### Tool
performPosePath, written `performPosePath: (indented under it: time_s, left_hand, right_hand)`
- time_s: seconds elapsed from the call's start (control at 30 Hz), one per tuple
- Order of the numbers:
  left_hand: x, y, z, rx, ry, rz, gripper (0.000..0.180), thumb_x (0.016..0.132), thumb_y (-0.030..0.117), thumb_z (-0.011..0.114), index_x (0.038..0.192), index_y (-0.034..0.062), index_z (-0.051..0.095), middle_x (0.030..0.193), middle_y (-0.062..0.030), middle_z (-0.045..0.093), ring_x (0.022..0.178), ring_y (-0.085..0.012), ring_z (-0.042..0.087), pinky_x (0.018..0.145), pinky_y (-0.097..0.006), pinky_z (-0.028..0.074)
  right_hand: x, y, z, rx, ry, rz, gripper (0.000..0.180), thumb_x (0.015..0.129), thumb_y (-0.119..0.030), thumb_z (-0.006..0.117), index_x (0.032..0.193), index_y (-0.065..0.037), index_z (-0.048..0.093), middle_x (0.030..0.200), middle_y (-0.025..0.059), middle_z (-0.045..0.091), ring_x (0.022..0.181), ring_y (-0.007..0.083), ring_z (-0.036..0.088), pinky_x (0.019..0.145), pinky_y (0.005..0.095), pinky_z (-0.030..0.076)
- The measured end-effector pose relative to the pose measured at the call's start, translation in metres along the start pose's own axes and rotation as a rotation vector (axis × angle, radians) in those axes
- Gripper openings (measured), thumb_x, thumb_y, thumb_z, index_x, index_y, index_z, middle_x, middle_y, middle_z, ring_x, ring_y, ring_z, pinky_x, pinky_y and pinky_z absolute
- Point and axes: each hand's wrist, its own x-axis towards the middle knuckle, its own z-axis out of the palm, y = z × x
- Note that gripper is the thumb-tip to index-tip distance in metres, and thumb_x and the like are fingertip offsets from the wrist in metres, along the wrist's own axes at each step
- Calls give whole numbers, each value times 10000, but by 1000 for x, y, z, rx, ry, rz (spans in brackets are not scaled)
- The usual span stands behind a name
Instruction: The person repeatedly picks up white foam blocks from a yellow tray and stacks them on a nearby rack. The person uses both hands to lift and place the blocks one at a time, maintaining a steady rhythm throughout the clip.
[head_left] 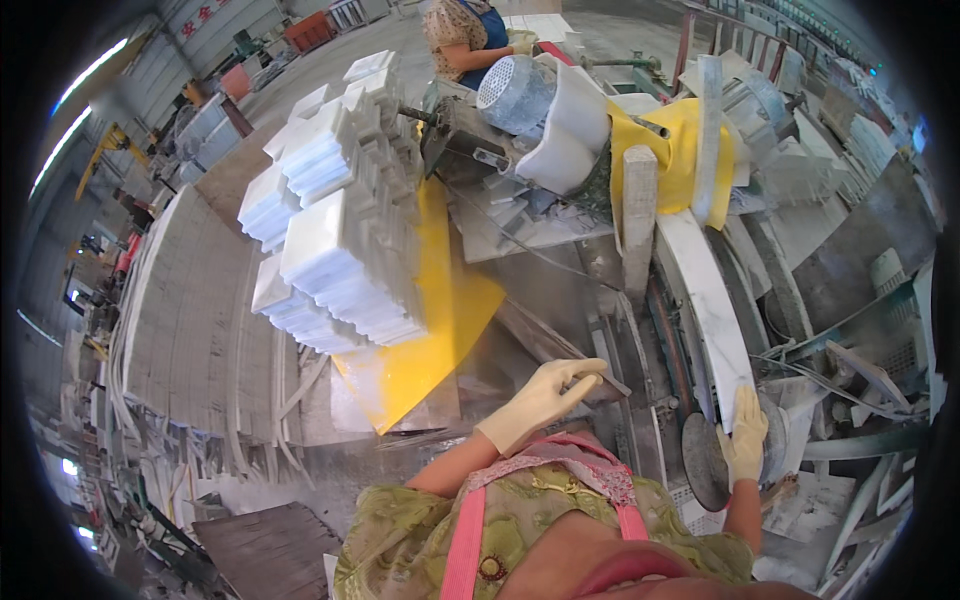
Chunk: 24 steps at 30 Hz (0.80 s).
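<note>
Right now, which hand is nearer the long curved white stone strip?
Right. The right hand rests on the near end of the curved white stone strip. The left hand is off to its left, apart from it, by a dark metal bar.

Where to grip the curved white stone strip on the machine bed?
Probably the near end of the strip, from the right, where the right hand already rests. It is long, narrow and lies flat, so a pinch across the width suits. The left hand is on a dark bar.

We stand in a stone-cutting workshop, judging by the stacked white marble pieces (335, 215), the dusty cutting machine (560, 120) with its motor, cut slabs (200, 320) on the floor and the hall's open concrete floor.
</note>
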Motion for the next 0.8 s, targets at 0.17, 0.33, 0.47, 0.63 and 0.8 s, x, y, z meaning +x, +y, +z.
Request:
performPosePath:
  time_s: [0.17, 0.33, 0.47, 0.63, 0.8]
  left_hand:
    - [-2, 7, -3, 42, -52, 55, 373, 1027, 212, 555, 1315, -16, 621, 1128, -150, 742, 1070, -253, 699, 948, -364, 521]
    - [-13, 5, -14, 83, 4, 23, 365, 1036, 216, 535, 1314, 0, 631, 1124, -124, 743, 1074, -232, 687, 955, -354, 510]
    - [-27, 9, -19, -54, 82, -129, 378, 1028, 244, 552, 1320, 19, 636, 1120, -105, 745, 1022, -197, 668, 926, -330, 506]
    - [-34, 12, -28, -45, 182, -210, 382, 998, 279, 600, 1269, 20, 675, 1199, -101, 726, 1121, -189, 637, 954, -317, 490]
    - [-39, 6, -34, -65, 284, -322, 364, 976, 257, 611, 1234, 15, 696, 1256, -101, 705, 1161, -179, 628, 976, -310, 484]
  right_hand:
    - [3, -4, 16, -66, 85, 62, 945, 757, -178, 810, 1557, -35, 326, 1569, 165, 408, 1396, 350, 437, 1051, 493, 394]
    - [3, 12, 14, -65, 139, 20, 807, 789, -122, 724, 1515, -12, 390, 1506, 183, 482, 1371, 340, 472, 1102, 499, 380]
    - [18, 6, 12, -162, 244, -114, 738, 771, -42, 639, 1475, 21, 428, 1473, 199, 507, 1380, 328, 469, 1193, 498, 302]
    - [56, -19, 15, -238, 134, -130, 806, 763, -39, 658, 1510, 22, 363, 1546, 179, 429, 1453, 292, 389, 1228, 500, 253]
    - [86, -18, 13, -233, 82, -167, 914, 739, -108, 736, 1534, 33, 307, 1574, 184, 385, 1485, 303, 340, 1241, 477, 236]
